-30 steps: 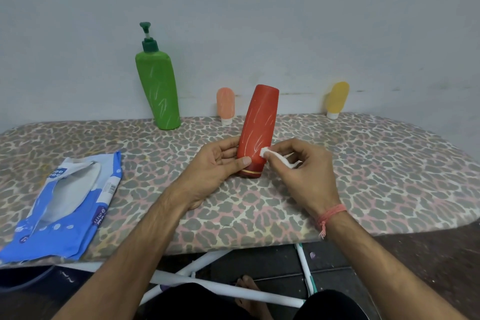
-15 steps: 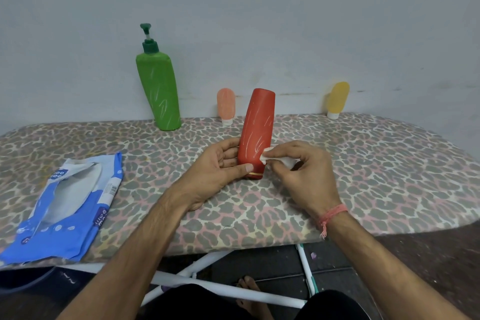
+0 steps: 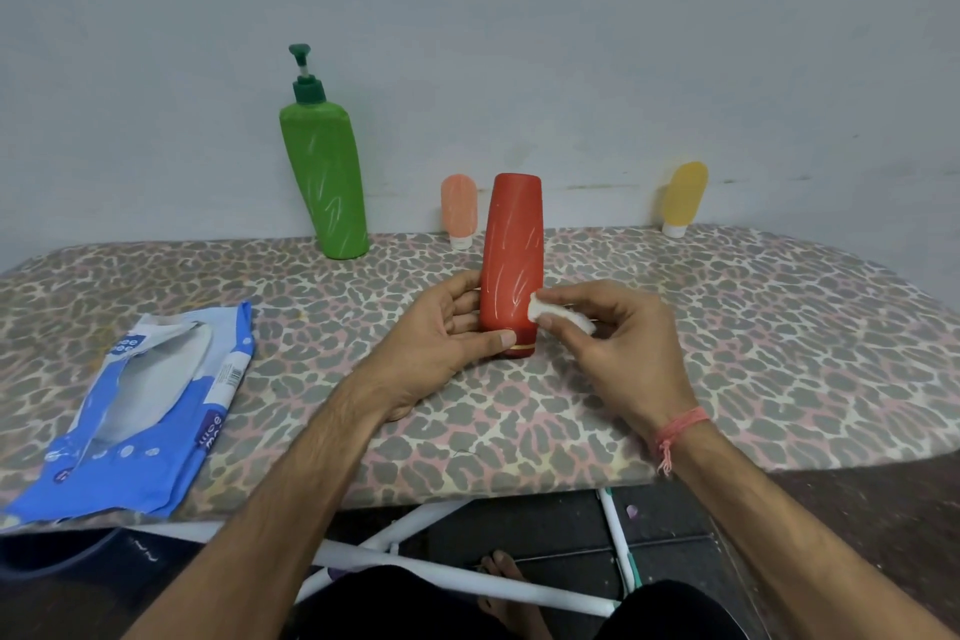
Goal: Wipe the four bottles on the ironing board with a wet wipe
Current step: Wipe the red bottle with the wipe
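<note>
A: Head view — change vs half a second back?
B: Wet wipe [image 3: 558, 317] slid slightly down the red bottle's [image 3: 511, 265] right side. Left hand [image 3: 441, 343] still wraps the bottle's base; right hand [image 3: 618, 343] pinches the wipe, touching it.
A: Counts?
B: Four bottles — red between the hands, green pump bottle [image 3: 324, 182], peach tube [image 3: 459, 211], yellow tube [image 3: 684, 198] beyond them. One wipe.
</note>
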